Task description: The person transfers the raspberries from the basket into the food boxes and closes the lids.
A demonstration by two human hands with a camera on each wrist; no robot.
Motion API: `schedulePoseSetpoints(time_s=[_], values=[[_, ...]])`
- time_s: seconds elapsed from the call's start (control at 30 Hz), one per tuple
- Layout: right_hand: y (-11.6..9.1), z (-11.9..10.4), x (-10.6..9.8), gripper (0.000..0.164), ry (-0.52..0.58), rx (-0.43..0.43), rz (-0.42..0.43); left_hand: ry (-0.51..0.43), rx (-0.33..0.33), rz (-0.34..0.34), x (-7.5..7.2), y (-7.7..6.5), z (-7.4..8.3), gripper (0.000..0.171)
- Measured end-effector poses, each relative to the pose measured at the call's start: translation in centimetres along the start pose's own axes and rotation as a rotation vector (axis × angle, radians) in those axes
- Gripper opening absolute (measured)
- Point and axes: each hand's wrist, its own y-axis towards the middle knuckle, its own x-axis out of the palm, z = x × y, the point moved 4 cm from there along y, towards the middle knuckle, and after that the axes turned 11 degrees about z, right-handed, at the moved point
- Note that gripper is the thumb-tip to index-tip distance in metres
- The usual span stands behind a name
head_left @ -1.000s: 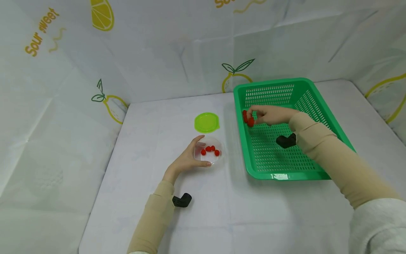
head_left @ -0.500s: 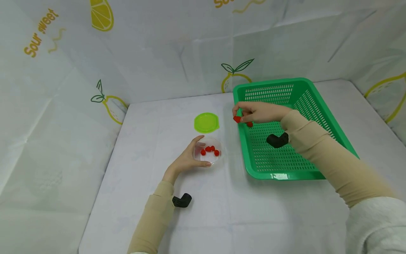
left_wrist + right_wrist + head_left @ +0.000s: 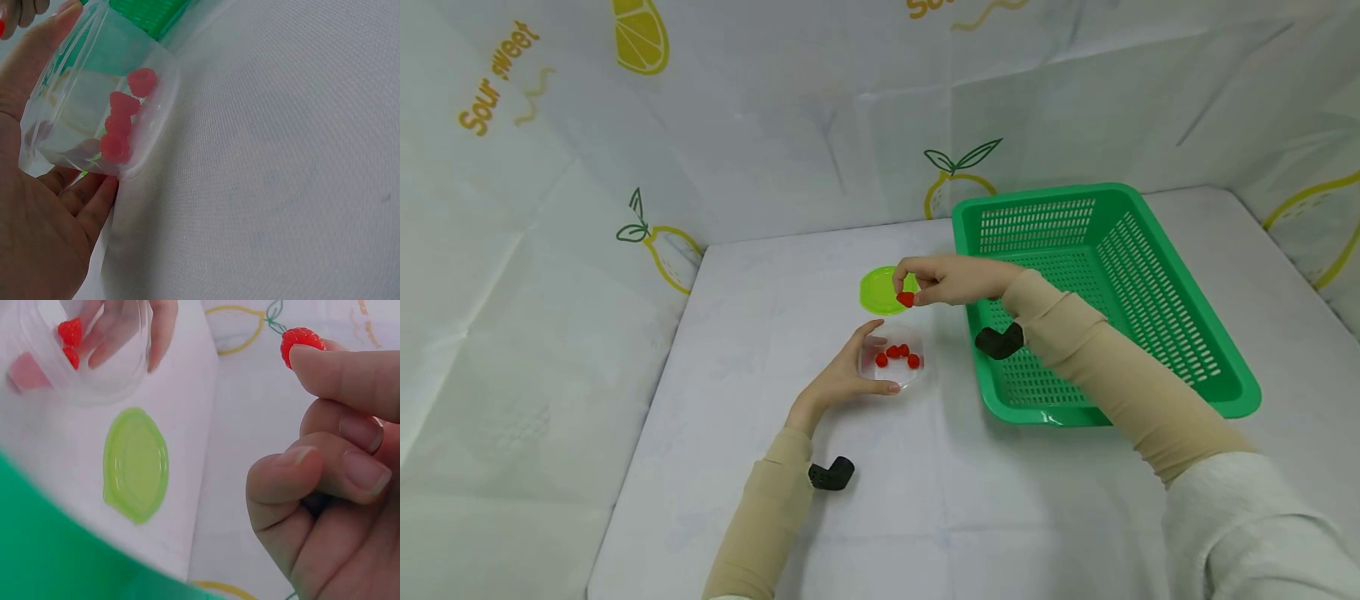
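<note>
Four raspberries (image 3: 892,352) lay inside clear cup (image 3: 901,373); left hand (image 3: 838,382) clamped around cup; right hand (image 3: 955,279), beyond cup, pinched fifth raspberry (image 3: 906,299).

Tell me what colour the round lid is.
The lid is lime green, clearest in the right wrist view.

5 raspb. (image 3: 906,299) vis., 1 tub (image 3: 87,106), 1 lid (image 3: 135,465), 1 bskt (image 3: 1045,415), 2 blk wrist cams (image 3: 832,473)
</note>
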Motion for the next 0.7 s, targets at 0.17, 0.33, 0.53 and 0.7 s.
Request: schedulePoseSetpoints(time_s=[0.17, 0.33, 0.53, 0.7], values=[[1.2, -0.3, 1.4, 0.019, -0.027, 0.008, -0.042, -0.003, -0.006, -0.003, 0.0, 0.0, -0.1, 0.097], [2.1, 0.0, 2.5, 0.020, -0.034, 0.026, -0.079, -0.009, 0.008, -0.003, 0.0, -0.1, 0.0, 0.097], [2.8, 0.7, 3.6, 0.020, -0.032, 0.052, -0.130, -0.008, 0.016, -0.002, 0.0, -0.1, 0.0, 0.098], [3.3, 1.1, 4.3, 0.022, -0.040, 0.047, -0.168, 0.005, 0.009, 0.004, 0.0, 0.0, -0.1, 0.099]])
